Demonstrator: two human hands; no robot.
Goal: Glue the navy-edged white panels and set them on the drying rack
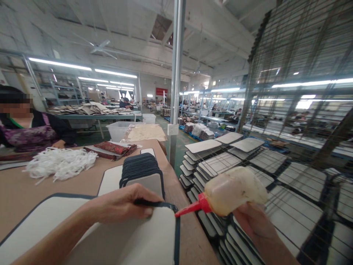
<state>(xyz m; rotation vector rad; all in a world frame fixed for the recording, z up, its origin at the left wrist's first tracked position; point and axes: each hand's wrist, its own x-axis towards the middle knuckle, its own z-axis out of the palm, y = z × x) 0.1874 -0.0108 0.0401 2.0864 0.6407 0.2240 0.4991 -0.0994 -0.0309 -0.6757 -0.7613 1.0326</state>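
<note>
My left hand [132,204] pinches the far edge of a cream panel [143,235] with dark blue edging, thumb on its face and fingers behind. My right hand [250,217] is wrapped round a cloudy, stained squeeze bottle [234,189], tipped on its side. The bottle's red pointed nozzle [190,208] meets the panel's dark edging near the rounded upper right corner. Beneath my left forearm lies another cream panel [52,213] with the same edging. Just beyond the hand sits a stack of smaller dark-edged pieces [143,165]. What leaves the nozzle is too small to tell.
Brown-covered table [16,187] bears a heap of white cord [62,162] and red patterned cloth [114,149]. A person [30,129] sits at left. On the right, wire racks [264,173] hold many panels, with a raised wire frame [298,73] above. A metal post [175,73] stands beyond the table.
</note>
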